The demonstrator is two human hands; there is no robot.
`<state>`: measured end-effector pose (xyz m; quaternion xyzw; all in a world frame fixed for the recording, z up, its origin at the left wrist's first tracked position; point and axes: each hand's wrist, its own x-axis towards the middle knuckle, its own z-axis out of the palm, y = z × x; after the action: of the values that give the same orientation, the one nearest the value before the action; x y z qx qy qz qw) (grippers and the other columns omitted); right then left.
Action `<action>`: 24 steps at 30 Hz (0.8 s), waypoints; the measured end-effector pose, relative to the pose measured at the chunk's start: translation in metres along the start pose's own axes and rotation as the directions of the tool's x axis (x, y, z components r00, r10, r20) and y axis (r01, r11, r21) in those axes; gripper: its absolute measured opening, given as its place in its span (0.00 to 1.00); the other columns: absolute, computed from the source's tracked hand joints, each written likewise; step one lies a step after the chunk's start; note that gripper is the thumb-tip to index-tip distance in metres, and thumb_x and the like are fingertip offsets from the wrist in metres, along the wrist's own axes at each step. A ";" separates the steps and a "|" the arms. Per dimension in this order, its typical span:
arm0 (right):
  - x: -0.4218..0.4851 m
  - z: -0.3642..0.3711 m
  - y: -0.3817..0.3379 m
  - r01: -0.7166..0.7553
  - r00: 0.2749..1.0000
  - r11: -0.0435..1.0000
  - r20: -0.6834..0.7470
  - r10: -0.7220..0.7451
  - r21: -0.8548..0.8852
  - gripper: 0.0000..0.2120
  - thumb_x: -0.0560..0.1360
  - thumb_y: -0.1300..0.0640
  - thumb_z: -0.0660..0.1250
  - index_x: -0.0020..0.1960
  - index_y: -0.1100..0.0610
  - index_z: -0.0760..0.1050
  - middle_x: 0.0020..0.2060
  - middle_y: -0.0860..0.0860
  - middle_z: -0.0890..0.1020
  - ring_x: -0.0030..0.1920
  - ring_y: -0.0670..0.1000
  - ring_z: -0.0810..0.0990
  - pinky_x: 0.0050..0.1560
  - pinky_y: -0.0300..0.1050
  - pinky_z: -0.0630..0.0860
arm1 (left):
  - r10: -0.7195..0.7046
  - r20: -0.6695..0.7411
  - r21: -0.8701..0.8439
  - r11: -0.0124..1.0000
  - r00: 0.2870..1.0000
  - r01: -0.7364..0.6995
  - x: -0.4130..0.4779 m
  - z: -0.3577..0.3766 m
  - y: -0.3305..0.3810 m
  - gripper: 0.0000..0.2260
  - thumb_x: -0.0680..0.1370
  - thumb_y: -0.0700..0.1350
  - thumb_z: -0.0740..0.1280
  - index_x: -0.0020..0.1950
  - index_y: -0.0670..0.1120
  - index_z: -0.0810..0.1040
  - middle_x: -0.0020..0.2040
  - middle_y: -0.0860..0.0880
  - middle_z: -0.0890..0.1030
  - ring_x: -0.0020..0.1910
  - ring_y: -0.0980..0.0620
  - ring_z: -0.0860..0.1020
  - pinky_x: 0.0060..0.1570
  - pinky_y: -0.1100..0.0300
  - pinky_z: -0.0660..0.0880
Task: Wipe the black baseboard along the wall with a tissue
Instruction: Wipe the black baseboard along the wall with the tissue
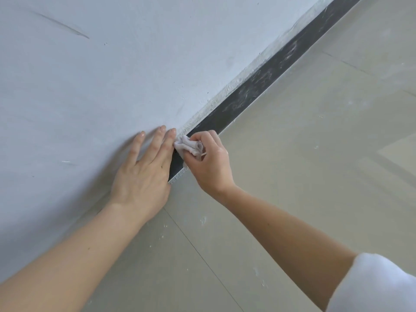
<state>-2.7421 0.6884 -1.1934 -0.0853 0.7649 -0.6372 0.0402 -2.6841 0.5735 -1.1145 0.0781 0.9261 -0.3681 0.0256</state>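
Tissue (pixel 188 147): soft, likely flimsy; right hand (pixel 210 164) fingers (pixel 202 137) pinching its wad.
Baseboard (pixel 258 87): rigid, dust lying toward 1 o'clock.
Left hand (pixel 144 174): released, bracing wall (pixel 112 75).

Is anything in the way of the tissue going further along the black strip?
Nothing visible blocks it. The right hand holds the tissue on the black baseboard, and the strip ahead shows only pale dusty smears.

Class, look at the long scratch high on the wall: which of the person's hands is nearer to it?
Left. The left hand lies flat on the wall below the scratch; the right hand grips the tissue at the baseboard, farther off.
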 end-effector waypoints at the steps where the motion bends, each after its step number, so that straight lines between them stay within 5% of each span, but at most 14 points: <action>1: 0.005 0.000 0.000 -0.011 1.000 1.000 -0.019 0.012 0.014 0.09 0.74 0.53 0.71 0.45 0.57 0.74 0.44 0.46 0.74 0.38 0.43 0.77 0.40 0.45 0.78 | 0.005 -0.008 -0.016 1.000 1.000 -0.005 0.000 0.002 0.000 0.36 0.70 0.51 0.62 0.74 0.38 0.58 0.76 0.46 0.58 0.74 0.46 0.51 0.72 0.46 0.40; 3: 0.017 -0.006 0.001 -0.025 0.997 0.999 -0.073 0.027 0.026 0.08 0.73 0.54 0.71 0.44 0.56 0.73 0.42 0.44 0.73 0.39 0.41 0.75 0.41 0.42 0.77 | 0.027 -0.051 -0.064 0.997 0.998 -0.030 0.004 0.007 0.001 0.31 0.69 0.48 0.64 0.70 0.36 0.66 0.75 0.45 0.62 0.74 0.46 0.53 0.72 0.47 0.43; 6: 0.036 -0.023 0.008 -0.027 0.993 0.999 -0.118 0.023 -0.035 0.07 0.73 0.56 0.71 0.43 0.54 0.73 0.41 0.41 0.71 0.39 0.37 0.73 0.40 0.31 0.70 | 0.096 -0.125 -0.186 0.975 0.988 -0.118 0.014 0.011 0.002 0.14 0.69 0.40 0.65 0.50 0.35 0.82 0.71 0.42 0.68 0.73 0.43 0.57 0.72 0.48 0.47; 9: 0.056 -0.044 0.015 -0.079 0.986 0.991 -0.155 0.061 -0.110 0.06 0.73 0.58 0.70 0.43 0.54 0.73 0.39 0.40 0.70 0.39 0.35 0.72 0.39 0.27 0.67 | 0.138 -0.147 -0.259 0.950 0.979 -0.173 0.024 0.010 -0.003 0.09 0.68 0.37 0.64 0.40 0.36 0.83 0.69 0.41 0.70 0.72 0.42 0.60 0.72 0.49 0.50; 14: 0.068 -0.063 0.011 -0.276 0.928 0.960 -0.270 0.255 -0.042 0.08 0.76 0.53 0.68 0.46 0.56 0.71 0.41 0.42 0.69 0.37 0.32 0.70 0.38 0.25 0.67 | 0.181 -0.047 -0.304 0.934 0.982 -0.186 0.028 0.002 -0.010 0.06 0.66 0.38 0.68 0.38 0.37 0.83 0.70 0.40 0.69 0.73 0.40 0.60 0.72 0.50 0.50; 20: 0.049 -0.044 -0.014 -0.281 0.959 0.955 -0.060 0.276 -0.092 0.10 0.73 0.54 0.71 0.44 0.57 0.71 0.42 0.43 0.70 0.37 0.39 0.71 0.37 0.31 0.69 | 0.178 0.104 -0.337 0.932 0.979 -0.133 0.033 -0.010 -0.013 0.12 0.63 0.42 0.73 0.43 0.36 0.84 0.71 0.41 0.68 0.74 0.43 0.56 0.73 0.52 0.44; 24: 0.082 -0.064 -0.024 -0.405 0.898 0.914 -0.198 0.394 -0.019 0.07 0.73 0.60 0.67 0.43 0.56 0.69 0.44 0.46 0.71 0.37 0.41 0.71 0.37 0.32 0.67 | 0.234 0.191 -0.328 0.931 0.953 -0.162 0.034 -0.020 -0.019 0.11 0.64 0.45 0.73 0.42 0.39 0.85 0.72 0.44 0.67 0.75 0.45 0.56 0.71 0.53 0.39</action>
<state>-2.8319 0.7309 -1.1546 0.1335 0.7850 -0.5975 0.0944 -2.7206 0.5783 -1.0907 0.1241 0.9505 -0.2207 0.1802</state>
